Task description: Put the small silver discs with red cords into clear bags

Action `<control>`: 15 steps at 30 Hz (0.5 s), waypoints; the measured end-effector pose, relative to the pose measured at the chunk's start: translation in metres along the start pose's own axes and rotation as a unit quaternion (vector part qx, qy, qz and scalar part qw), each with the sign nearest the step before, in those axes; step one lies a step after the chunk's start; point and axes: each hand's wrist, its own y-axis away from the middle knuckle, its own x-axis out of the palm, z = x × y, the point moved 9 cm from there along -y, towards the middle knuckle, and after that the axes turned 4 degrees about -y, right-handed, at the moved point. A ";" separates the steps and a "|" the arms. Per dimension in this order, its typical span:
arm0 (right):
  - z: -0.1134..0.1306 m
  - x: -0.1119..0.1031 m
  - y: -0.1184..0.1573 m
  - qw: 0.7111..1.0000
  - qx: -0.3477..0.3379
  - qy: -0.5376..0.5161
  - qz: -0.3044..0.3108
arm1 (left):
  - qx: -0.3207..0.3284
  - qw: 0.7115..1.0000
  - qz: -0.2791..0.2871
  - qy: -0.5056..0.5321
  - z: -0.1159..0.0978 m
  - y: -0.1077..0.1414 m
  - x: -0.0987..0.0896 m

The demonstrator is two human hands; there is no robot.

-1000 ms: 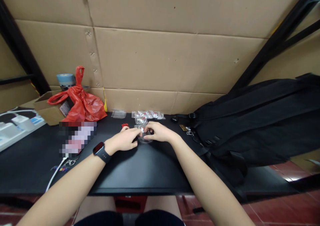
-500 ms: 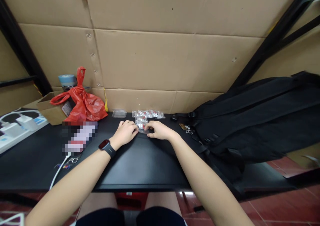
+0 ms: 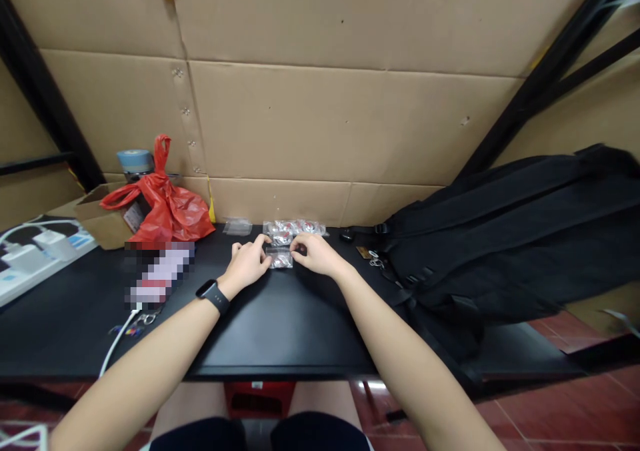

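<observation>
Between my two hands a small clear packet with something shiny and reddish in it lies on the black table. My left hand, below a dark wristwatch, has its thumb at the packet's left edge and its index finger stretched towards the packet behind. My right hand is curled, thumb and fingertips close together at the right side of the packets; what they hold, if anything, is too small to name. Behind the hands lies a row of similar shiny packets.
Flat clear bags lie left of the row. Further left are a red plastic bag, a cardboard box, a blurred-out phone and a power strip. A black backpack fills the right side.
The front packet now lies flatter and shows more fully between my hands. My left hand has shifted slightly left with its index finger raised forward; my right hand has moved slightly away from me.
</observation>
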 end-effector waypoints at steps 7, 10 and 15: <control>0.025 0.021 0.005 0.995 -0.044 0.008 0.087 | 0.040 0.998 0.002 -0.038 -0.002 0.000 0.001; 0.010 0.029 0.005 0.995 0.017 0.032 0.097 | 0.039 0.997 0.032 -0.050 0.000 0.001 0.007; 0.004 0.025 0.007 0.994 0.049 -0.033 0.093 | 0.074 0.994 0.046 -0.061 0.002 0.001 0.009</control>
